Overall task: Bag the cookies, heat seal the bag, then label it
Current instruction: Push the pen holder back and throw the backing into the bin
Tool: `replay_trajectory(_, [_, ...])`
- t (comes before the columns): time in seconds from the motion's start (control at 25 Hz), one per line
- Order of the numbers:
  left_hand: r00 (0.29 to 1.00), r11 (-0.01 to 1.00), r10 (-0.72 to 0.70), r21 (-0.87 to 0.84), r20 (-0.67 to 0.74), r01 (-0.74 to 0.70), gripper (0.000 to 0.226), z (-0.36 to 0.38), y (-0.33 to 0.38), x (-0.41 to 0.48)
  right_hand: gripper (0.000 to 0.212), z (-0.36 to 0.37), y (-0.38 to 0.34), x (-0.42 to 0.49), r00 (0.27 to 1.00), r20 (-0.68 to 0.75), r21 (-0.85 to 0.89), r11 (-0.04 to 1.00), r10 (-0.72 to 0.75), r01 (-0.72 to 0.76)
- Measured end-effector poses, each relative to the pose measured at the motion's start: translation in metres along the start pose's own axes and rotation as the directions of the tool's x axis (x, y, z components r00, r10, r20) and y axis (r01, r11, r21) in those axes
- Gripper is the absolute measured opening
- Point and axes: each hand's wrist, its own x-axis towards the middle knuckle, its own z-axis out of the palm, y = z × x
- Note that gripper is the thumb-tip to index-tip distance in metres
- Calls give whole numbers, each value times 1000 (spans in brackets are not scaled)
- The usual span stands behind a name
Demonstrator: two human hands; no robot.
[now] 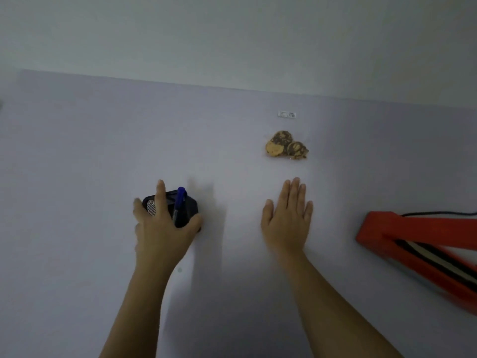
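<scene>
Left hand (162, 226) clasps the mesh pen holder (192, 208), likely to steady it; right hand (287, 218) lies flat, open-fingered, near the cookies (284, 146).

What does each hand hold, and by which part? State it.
Left hand grips the black pen holder round its sides; right hand lies flat, holding nothing.

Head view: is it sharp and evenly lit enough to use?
Head view: dim, brightest at the centre around the cookies, darker toward the edges; the red heat sealer smears with blur at its near end; print on the label is unreadable.
</scene>
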Motion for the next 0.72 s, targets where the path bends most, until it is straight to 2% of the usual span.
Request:
replay_trajectory(0.08, [997, 992, 81, -100, -2, -80, 89, 3, 9, 7, 63, -1, -1, -2, 1000, 4, -15, 1000, 7, -7])
replay_trajectory(0.2, [978, 961, 201, -182, -46, -207, 88, 2, 60, 34, 63, -1, -1, 0, 1000, 27, -33, 999, 4, -3])
replay_trajectory(0.4, [918, 909, 397, -140, 12, -391, 85, 13, 165, 110, 64, -2, 1, 0, 999, 49, -20, 1000, -2, 3])
replay_trajectory(0.52, [891, 886, 455, -101, 0, -452, 86, 24, 200, 136, 64, -2, 1, 0, 999, 35, -18, 1000, 1, -1])
replay_trajectory(0.72, [863, 850, 478, -159, -163, -502, 86, 36, 224, 158, 65, -1, 0, 1, 1000, 25, -35, 999, 7, -6])
